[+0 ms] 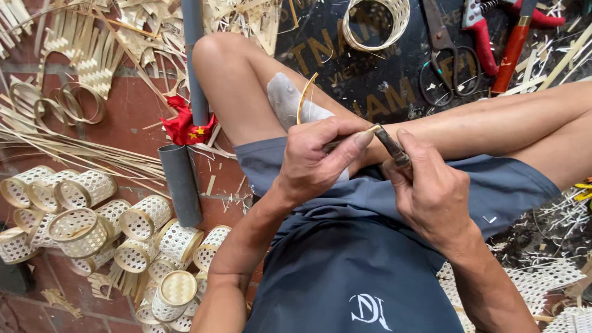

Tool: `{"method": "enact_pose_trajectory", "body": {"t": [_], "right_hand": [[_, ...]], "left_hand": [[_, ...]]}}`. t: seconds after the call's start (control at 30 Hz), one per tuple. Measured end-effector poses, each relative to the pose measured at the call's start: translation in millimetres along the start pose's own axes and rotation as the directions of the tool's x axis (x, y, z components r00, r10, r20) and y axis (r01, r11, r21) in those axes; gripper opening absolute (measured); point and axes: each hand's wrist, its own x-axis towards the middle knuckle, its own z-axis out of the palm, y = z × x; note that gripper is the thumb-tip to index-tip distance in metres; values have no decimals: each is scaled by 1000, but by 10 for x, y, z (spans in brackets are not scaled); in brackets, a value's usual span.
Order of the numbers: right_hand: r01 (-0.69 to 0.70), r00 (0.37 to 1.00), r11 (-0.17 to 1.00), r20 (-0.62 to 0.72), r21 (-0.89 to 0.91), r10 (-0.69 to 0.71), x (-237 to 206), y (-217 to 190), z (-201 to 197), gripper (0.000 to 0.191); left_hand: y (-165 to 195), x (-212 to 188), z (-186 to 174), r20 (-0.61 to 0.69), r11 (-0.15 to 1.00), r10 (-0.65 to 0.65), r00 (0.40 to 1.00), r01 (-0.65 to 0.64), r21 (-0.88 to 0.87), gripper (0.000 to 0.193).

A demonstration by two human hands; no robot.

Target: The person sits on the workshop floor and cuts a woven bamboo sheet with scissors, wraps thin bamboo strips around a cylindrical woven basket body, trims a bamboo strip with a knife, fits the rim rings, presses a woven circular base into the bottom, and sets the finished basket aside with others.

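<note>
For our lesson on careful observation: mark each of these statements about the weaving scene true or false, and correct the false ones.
1. The left hand pinches a thin curved bamboo strip. True.
2. The right hand grips a pair of scissors. False: it holds a small knife; the scissors lie on the dark mat.
3. A pile of small woven bamboo baskets lies on the floor to the person's left. True.
4. The red-handled pruning shears rest on the person's lap. False: they lie on the mat beyond the legs.
5. A grey pipe lies beside the baskets. True.
</note>
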Motion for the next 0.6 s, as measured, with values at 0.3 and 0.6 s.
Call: {"method": "enact_pose_trajectory", "body": {"t": [0.3, 0.6], "right_hand": [[-165, 981, 950, 143, 265, 130, -155, 180, 193, 18], [-322, 903, 736, 426, 595, 52, -280, 360, 474, 12]], "left_hand": [[-107, -114, -1, 47, 999, -29, 998, 30, -23, 10], [-301, -338, -204, 113, 999, -43, 993, 44, -12, 9]]}}
